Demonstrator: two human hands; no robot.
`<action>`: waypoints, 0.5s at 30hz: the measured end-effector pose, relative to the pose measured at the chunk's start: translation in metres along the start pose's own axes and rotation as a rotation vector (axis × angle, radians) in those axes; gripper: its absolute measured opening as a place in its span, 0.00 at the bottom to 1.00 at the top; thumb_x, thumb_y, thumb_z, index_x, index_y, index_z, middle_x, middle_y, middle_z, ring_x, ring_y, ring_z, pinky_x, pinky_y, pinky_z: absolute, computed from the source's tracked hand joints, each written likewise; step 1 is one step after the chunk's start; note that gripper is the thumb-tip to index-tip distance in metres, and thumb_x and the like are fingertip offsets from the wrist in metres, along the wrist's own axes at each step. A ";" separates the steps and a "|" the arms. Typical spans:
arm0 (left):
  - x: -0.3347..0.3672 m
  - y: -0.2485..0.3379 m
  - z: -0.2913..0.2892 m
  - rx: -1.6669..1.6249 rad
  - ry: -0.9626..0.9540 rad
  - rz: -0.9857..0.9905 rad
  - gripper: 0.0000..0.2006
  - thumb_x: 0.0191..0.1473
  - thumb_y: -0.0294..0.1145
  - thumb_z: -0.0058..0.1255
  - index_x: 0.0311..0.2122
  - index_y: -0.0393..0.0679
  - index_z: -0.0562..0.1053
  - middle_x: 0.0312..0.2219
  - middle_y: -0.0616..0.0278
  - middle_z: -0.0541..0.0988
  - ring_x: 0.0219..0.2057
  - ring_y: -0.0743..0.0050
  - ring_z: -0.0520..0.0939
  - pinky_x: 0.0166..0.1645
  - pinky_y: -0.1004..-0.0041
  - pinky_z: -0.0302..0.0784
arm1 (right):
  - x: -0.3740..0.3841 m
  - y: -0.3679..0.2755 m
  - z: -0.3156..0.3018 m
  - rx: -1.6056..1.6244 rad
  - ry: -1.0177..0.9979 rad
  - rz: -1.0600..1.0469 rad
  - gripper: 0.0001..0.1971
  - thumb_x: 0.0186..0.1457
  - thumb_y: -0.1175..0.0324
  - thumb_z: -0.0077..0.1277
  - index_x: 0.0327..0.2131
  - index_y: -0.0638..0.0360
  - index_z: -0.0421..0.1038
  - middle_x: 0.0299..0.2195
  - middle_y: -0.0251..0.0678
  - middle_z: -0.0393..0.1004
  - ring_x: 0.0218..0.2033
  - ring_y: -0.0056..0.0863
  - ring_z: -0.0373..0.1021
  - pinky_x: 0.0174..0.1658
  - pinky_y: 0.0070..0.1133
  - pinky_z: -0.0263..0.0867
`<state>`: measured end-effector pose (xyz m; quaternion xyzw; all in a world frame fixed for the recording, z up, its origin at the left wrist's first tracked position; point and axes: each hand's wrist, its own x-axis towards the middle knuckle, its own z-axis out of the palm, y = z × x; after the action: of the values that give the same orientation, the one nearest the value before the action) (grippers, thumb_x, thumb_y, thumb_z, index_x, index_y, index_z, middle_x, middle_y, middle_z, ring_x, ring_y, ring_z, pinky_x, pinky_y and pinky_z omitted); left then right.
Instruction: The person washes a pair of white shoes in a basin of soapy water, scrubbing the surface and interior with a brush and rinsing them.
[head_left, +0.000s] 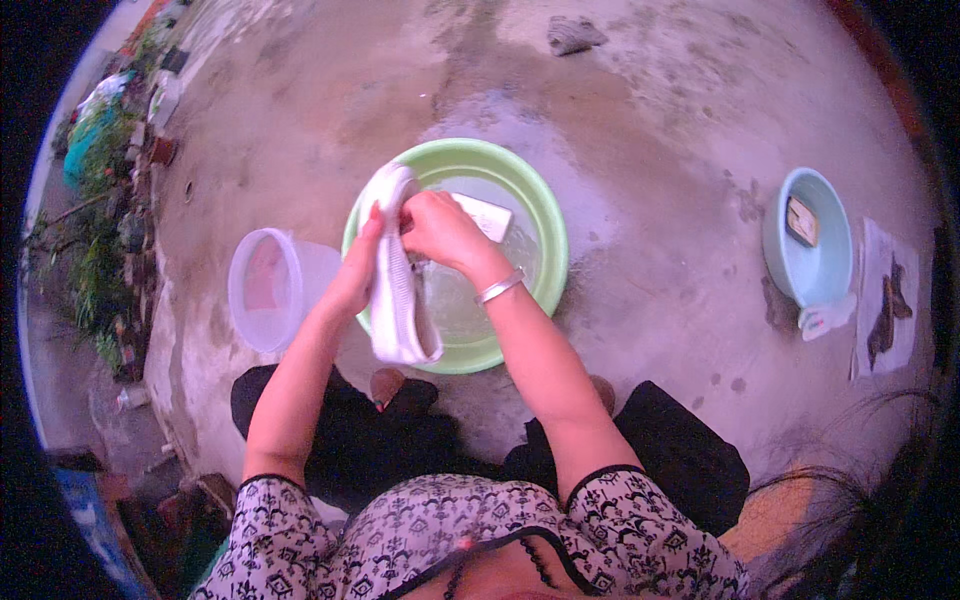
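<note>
A long white ribbed cloth [392, 290] hangs over the left side of a light green round basin [553, 240]. My left hand [358, 268] grips the cloth's outer side, its thumb lying along the fabric near the top. My right hand [440, 225] is closed at the cloth's inner edge, with its fingertips partly hidden. Below my hands, shallow water shows inside the basin. A white rectangular block [484, 214], possibly soap, lies in there behind my right hand.
A translucent plastic bucket [266, 290] lies tipped to the left. At the far right stands a light blue basin [808, 265] with a small block-like thing inside, beside a printed white sheet [886, 300]. Plants [85, 220] line the left edge. A grey lump [576, 35] sits far ahead.
</note>
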<state>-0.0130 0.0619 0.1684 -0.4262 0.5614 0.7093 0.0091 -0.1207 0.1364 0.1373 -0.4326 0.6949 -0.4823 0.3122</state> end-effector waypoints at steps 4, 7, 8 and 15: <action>-0.004 -0.009 -0.016 0.008 -0.015 0.014 0.35 0.45 0.63 0.30 0.51 0.43 0.55 0.41 0.58 0.66 0.39 0.70 0.69 0.43 0.71 0.65 | 0.003 -0.006 0.016 0.006 0.036 -0.029 0.09 0.32 0.71 0.49 0.22 0.65 0.70 0.20 0.48 0.69 0.23 0.37 0.69 0.28 0.24 0.64; -0.011 -0.006 -0.032 -0.001 -0.001 0.087 0.35 0.45 0.62 0.32 0.50 0.42 0.56 0.39 0.59 0.67 0.38 0.73 0.69 0.41 0.74 0.65 | 0.000 -0.007 0.033 0.248 0.111 -0.068 0.09 0.33 0.71 0.49 0.22 0.65 0.70 0.19 0.47 0.70 0.22 0.34 0.69 0.28 0.23 0.64; -0.011 -0.006 -0.033 0.000 0.031 0.093 0.35 0.45 0.61 0.32 0.50 0.42 0.55 0.39 0.59 0.67 0.38 0.73 0.69 0.41 0.74 0.65 | 0.001 -0.003 0.039 0.332 0.111 -0.051 0.09 0.33 0.71 0.50 0.23 0.66 0.70 0.18 0.45 0.70 0.21 0.30 0.69 0.27 0.22 0.63; -0.017 0.002 -0.041 -0.059 -0.006 0.077 0.31 0.47 0.59 0.32 0.47 0.40 0.59 0.35 0.60 0.70 0.35 0.75 0.71 0.40 0.74 0.67 | 0.001 -0.022 0.039 0.069 0.169 -0.047 0.09 0.34 0.69 0.49 0.20 0.68 0.68 0.17 0.45 0.69 0.21 0.33 0.69 0.25 0.23 0.64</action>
<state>0.0216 0.0360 0.1800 -0.4024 0.5562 0.7266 -0.0291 -0.0813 0.1169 0.1449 -0.3955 0.6915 -0.5477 0.2558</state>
